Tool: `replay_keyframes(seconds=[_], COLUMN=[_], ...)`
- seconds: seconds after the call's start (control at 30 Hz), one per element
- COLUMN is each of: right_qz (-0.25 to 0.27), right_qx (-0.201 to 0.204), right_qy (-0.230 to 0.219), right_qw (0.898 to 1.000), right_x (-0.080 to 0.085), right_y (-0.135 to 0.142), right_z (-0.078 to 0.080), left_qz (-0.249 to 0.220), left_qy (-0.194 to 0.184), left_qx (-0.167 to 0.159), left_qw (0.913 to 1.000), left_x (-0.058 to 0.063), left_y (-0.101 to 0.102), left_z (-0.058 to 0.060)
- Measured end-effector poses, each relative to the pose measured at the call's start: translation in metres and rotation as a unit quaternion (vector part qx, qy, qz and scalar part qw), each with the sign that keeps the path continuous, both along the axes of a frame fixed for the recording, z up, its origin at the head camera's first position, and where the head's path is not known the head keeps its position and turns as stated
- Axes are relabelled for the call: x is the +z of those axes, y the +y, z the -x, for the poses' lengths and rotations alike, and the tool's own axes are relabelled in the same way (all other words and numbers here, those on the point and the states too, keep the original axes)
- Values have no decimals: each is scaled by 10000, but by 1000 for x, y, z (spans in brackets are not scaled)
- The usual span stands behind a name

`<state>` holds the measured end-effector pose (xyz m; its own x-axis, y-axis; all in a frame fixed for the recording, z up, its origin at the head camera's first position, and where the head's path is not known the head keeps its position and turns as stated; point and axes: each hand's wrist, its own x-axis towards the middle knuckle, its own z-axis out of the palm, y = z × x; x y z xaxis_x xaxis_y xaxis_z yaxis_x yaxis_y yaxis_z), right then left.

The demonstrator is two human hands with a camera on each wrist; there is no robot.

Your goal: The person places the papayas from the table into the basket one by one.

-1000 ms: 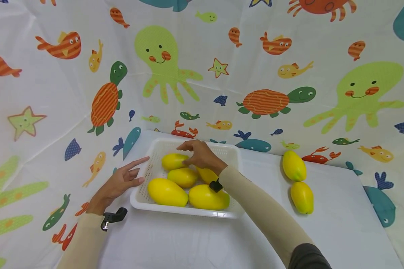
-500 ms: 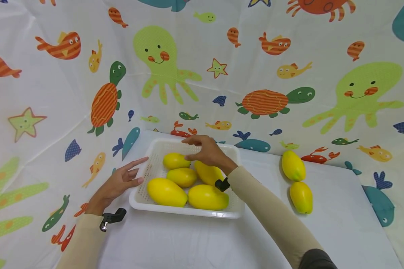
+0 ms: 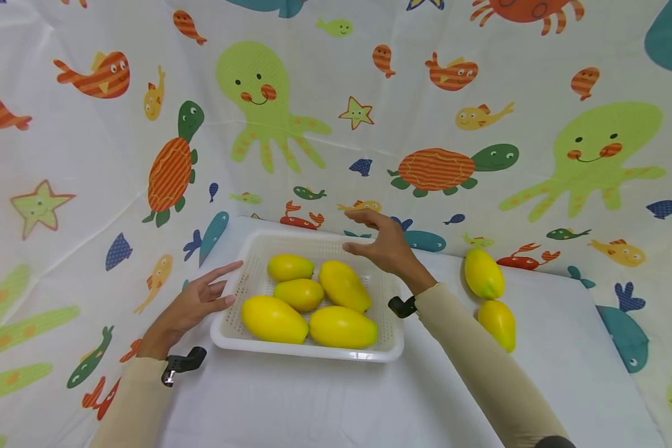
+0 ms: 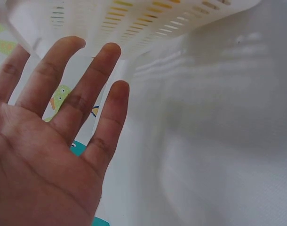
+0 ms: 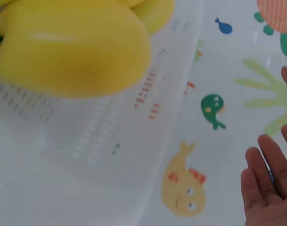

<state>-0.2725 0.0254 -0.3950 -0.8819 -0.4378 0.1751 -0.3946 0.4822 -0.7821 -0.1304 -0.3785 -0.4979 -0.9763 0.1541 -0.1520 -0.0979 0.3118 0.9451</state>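
A white perforated plastic basket (image 3: 308, 353) holds several smooth yellow fruits shaped like papayas. The two biggest lie at its near side, one at left (image 3: 275, 319) and one at right (image 3: 343, 328). My left hand (image 3: 182, 314) is at the basket's left rim, fingers extended and apart; the left wrist view shows its fingertips close by the slotted wall (image 4: 120, 21). Over the far right corner, my right hand (image 3: 389, 246) is empty, thumb and fingers spread. In the right wrist view a large yellow fruit (image 5: 73, 47) appears left of that hand (image 5: 270, 193).
Two more yellow fruits lie on the white table to the right, a farther one (image 3: 484, 274) and a nearer one (image 3: 496, 325). A sea-animal printed cloth (image 3: 308, 124) hangs behind the table and along its left side. The right forearm (image 3: 481, 361) crosses close to the nearer fruit.
My right hand has let go of the small fruit at the basket's back left and moved right and up toward the far right corner. The left hand stays at the rim.
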Motion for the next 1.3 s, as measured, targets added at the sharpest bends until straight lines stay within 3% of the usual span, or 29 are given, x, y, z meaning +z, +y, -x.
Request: replay_keyframes(seconds=[0.23, 0.43, 0.83, 1.3], right_qz=[270, 376, 560, 143], right_qx=[-531, -1242, -2055, -2559], right_qy=[443, 339, -12, -312], right_qw=[9972, 9910, 9771, 9661], right_x=[-5, -7, -20, -28], right_y=[40, 69, 124, 176], right_z=[3, 0, 4, 2], left_qz=[-6, -35, -109, -36], left_qy=[15, -74, -113, 5], left_qx=[-25, 51, 72, 49], left_qw=[10000, 10000, 9999, 10000], left_x=[1, 2, 1, 2], left_y=[0, 2, 2, 2], left_z=[1, 1, 4, 2])
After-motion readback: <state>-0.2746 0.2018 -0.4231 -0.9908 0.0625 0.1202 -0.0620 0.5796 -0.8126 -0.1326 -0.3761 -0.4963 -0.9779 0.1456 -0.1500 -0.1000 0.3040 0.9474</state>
